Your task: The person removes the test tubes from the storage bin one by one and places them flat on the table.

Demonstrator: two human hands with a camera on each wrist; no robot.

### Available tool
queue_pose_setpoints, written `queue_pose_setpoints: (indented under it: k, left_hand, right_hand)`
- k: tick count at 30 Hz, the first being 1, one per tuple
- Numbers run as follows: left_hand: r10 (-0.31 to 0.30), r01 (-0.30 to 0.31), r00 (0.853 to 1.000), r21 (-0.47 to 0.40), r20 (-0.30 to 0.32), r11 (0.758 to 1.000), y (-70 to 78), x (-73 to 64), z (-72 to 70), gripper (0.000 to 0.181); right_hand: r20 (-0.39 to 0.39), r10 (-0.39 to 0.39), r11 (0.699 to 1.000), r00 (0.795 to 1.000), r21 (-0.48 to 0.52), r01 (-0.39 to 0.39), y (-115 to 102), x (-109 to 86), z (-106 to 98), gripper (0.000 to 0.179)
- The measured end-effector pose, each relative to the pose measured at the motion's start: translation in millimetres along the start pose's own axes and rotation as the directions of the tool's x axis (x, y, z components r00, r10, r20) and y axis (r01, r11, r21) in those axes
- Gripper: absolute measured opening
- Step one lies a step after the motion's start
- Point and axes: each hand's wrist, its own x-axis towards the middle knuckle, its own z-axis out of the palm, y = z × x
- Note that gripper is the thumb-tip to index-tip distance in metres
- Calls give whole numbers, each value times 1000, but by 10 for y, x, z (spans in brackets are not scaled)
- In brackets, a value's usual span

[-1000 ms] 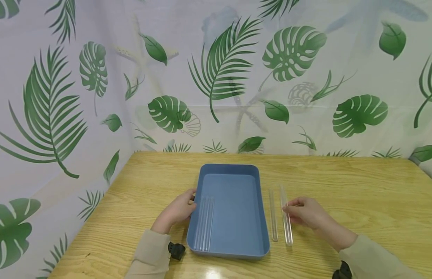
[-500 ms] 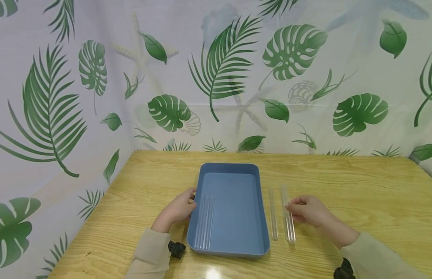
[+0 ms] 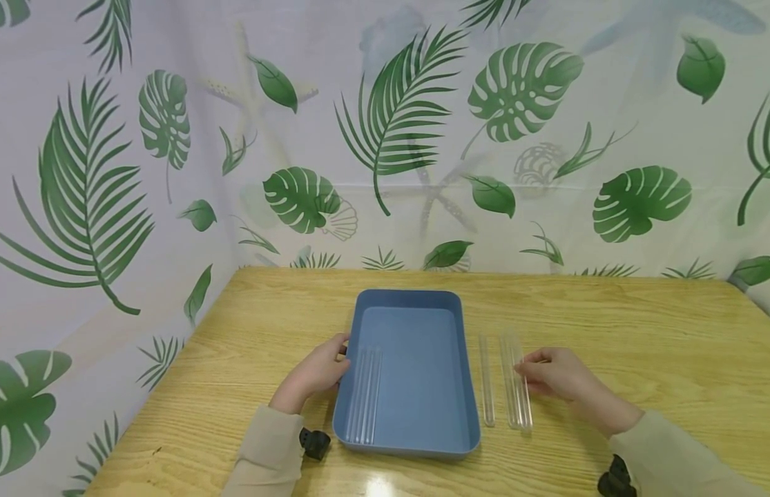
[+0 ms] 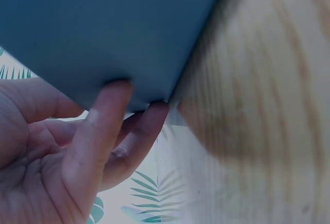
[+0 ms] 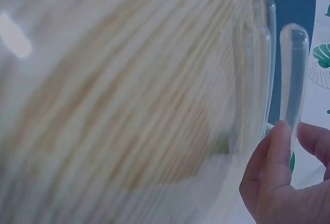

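Note:
My right hand [image 3: 559, 376] pinches a clear test tube [image 5: 294, 74] between thumb and fingertips, its rounded end free. In the head view that tube lies at the right side of other clear tubes [image 3: 512, 407], close over the table. A separate test tube [image 3: 487, 386] rests on the wood between them and the blue tray [image 3: 416, 450]. Several similar tubes [image 3: 367, 393] lie lengthwise inside the tray along its left wall. At that wall, my left hand [image 3: 322, 366] grips the tray's edge; in the left wrist view its fingertips [image 4: 119, 92] press on the outer side.
Pale wood grain covers the table [image 3: 639, 345], which ends at a leaf-printed cloth [image 3: 397, 131] behind and on the left. A black wrist device [image 3: 314, 444] sits by the left sleeve, another device [image 3: 616, 476] by the right sleeve.
My right hand has moved slightly to the right with its test tube, which has come apart from the tube beside it. My left hand and the tray have stayed in place.

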Motion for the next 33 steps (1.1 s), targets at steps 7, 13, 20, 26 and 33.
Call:
queue_pose_setpoints:
  k: [7, 13, 20, 26, 33]
  left_hand:
    - [2, -2, 1000, -8, 3, 1000, 5, -4, -2, 45]
    - [-2, 2, 1000, -8, 4, 1000, 5, -7, -6, 46]
    - [-1, 1, 1000, -9, 7, 1000, -2, 1, 1, 46]
    - [-3, 3, 1000, -7, 8, 1000, -7, 2, 0, 46]
    - [-1, 1, 1000, -14, 6, 1000, 2, -9, 0, 46]
  right_hand:
    - [-17, 6, 999, 1000, -42, -7, 18, 11, -19, 36]
    - [-28, -7, 996, 1000, -90, 5, 20, 16, -32, 37]
    - [-47, -3, 991, 999, -133, -4, 41, 56, -55, 38]
    - [-58, -15, 984, 998, -180, 5, 56, 75, -67, 36]
    - [-86, -24, 968, 996, -249, 2, 68, 90, -67, 33]
